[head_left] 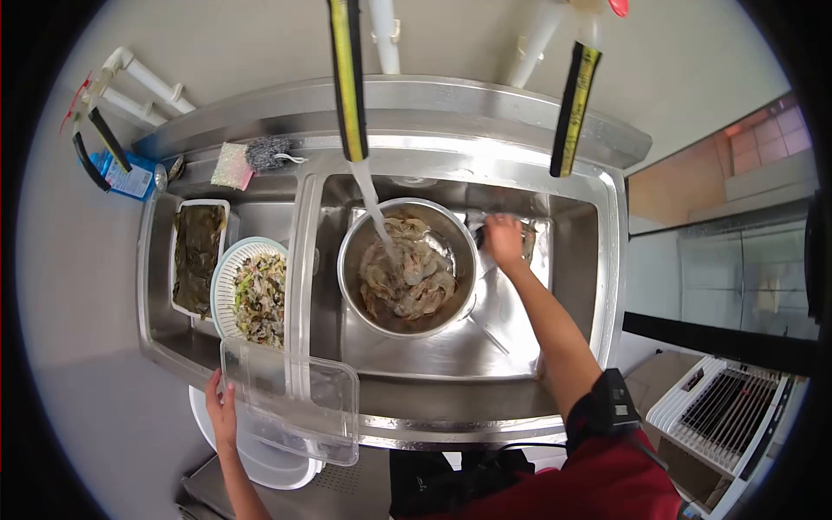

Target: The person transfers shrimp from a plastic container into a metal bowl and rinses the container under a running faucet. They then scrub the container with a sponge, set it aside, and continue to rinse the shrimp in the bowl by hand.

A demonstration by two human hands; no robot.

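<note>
My left hand [223, 409] grips the left edge of a clear plastic container [334, 407], held tilted over the front edge of the sink. My right hand [504, 240] reaches down into the right basin, just right of a steel bowl [472, 269]. Its fingers are curled and slightly blurred around something dark and shiny that I cannot make out. Grey raw shrimp [416, 277] lie in water in the bowl. A stream of water [374, 212] runs into it from the black-and-yellow-wrapped tap [348, 82].
In the left basin are a white tray [176, 303] of dark leaves and a colander [224, 290] of chopped scraps. A sponge [231, 165] and scouring pad [267, 154] lie on the back ledge. A second tap [575, 108] hangs at right; a white tub [277, 468] stands below.
</note>
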